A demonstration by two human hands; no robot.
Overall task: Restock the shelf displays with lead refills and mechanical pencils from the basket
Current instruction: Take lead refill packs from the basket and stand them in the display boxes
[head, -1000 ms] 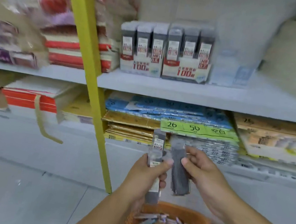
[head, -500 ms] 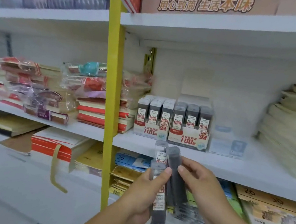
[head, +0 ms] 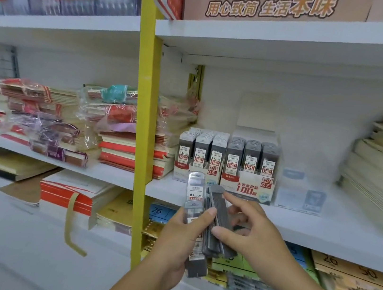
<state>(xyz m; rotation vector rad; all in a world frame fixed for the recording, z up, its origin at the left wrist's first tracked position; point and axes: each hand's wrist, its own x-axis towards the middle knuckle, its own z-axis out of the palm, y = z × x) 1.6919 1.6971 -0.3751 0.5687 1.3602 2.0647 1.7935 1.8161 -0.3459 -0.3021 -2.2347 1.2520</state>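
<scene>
The left hand (head: 178, 239) is curled round a small bunch of refill packs (head: 194, 195), with its thumb pressed across the front. The packs stand upright, low in front of the shelf (head: 322, 226). The right hand (head: 254, 233) is partly open. Its first finger and thumb pinch one dark pack (head: 221, 211) that leans against the bunch, and its other fingers are spread loose. Just behind, on the shelf, two display boxes (head: 246, 185) full of refills stand side by side.
</scene>
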